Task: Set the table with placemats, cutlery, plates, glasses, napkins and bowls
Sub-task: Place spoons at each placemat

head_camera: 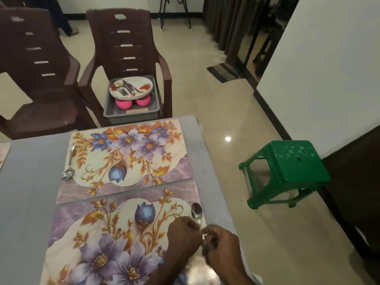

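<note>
Both hands are bunched together right at the near edge, so starting there: the left hand (183, 236) and right hand (221, 245) are each pinched on the handle of a shiny steel spoon (197, 212), fingers closed around it. Its bowl points away from the person and lies on the right edge of the near floral placemat with purple flowers and gold leaves (107, 233). My guess is two hands are on it just to line it up straight along the mat's edge, not because it needs that much grip.

Next out, a second matching floral placemat (127, 157) lies just beyond the first, nearly edge to edge, and it has its own steel spoon (68, 165) on its left side, bowl toward the camera. So the two settings look mirrored, probably for people sitting opposite each other. Both mats are on the grey-covered table (28, 182).

Rest of the stuff isn't out yet. A grey plastic tub (152, 109) sits on the seat of a brown plastic chair (127, 48) just past the table's far end, holding a stack of flowered plates (144, 87) with forks and knives (127, 88) on top, plus pink bowls (132, 102) underneath. Handy spot, close enough to reach. No glasses or napkins that I can see. Green plastic stool (287, 169) is off to the right on the floor, not involved.
</note>
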